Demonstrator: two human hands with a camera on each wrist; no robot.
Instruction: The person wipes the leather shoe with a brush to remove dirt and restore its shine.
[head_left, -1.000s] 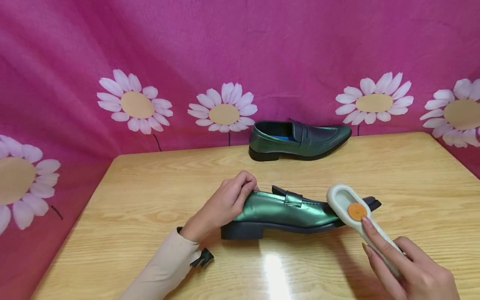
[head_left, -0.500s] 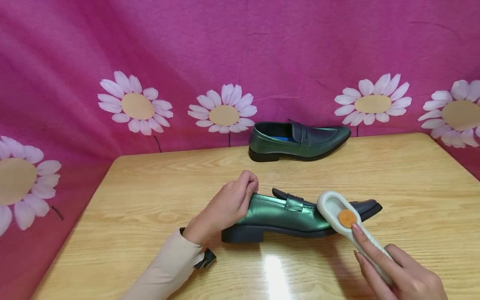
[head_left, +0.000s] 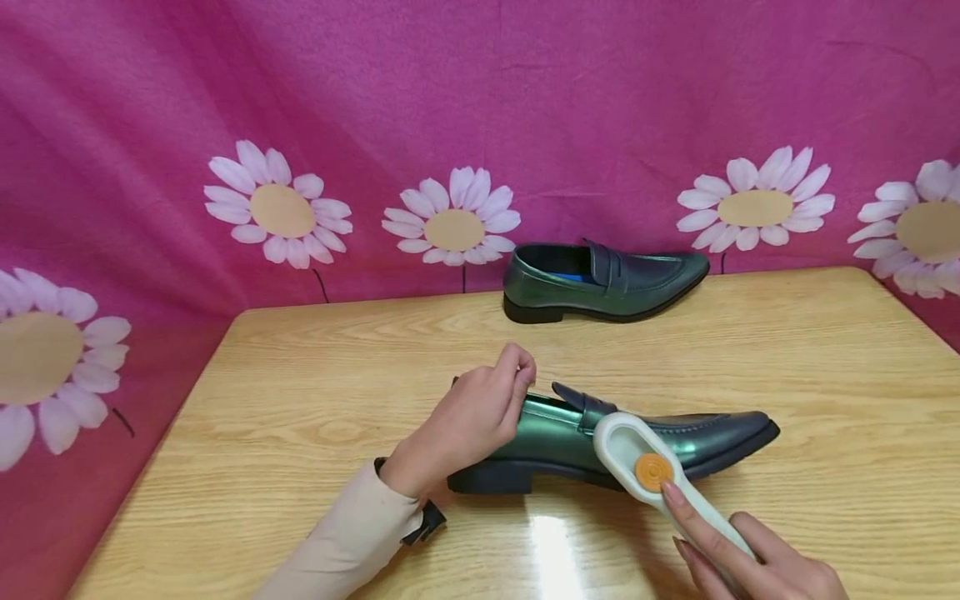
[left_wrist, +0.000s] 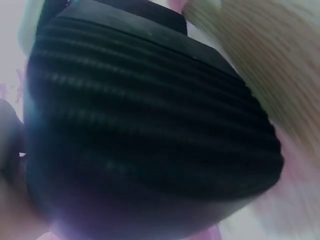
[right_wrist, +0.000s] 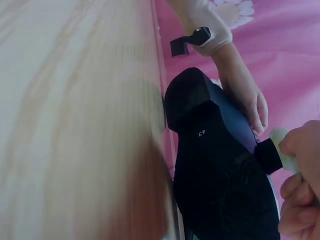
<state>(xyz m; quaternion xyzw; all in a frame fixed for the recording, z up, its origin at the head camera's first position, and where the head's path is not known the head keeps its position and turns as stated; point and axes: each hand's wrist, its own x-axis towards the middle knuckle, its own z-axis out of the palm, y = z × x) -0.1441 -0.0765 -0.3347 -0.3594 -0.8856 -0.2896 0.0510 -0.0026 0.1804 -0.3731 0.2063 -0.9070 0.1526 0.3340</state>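
A shiny green-black loafer is held sideways just over the table, its toe pointing right. My left hand grips it at the heel opening; some fingers are hidden inside or behind the shoe. In the left wrist view the loafer's ridged black heel fills most of the picture. My right hand holds a pale-handled brush, with the index finger on its orange button. The brush's black head touches the loafer's near upper side, close to the strap. In the right wrist view the loafer's dark sole shows.
A second green-black loafer stands upright at the back of the wooden table, toe to the right. Behind it hangs a pink cloth printed with large daisies. A black strap mount sits at the left cuff.
The brush has moved left along the loafer, from near the toe to beside the strap, uncovering the toe. The left hand keeps its grip and has shifted slightly right with the shoe.
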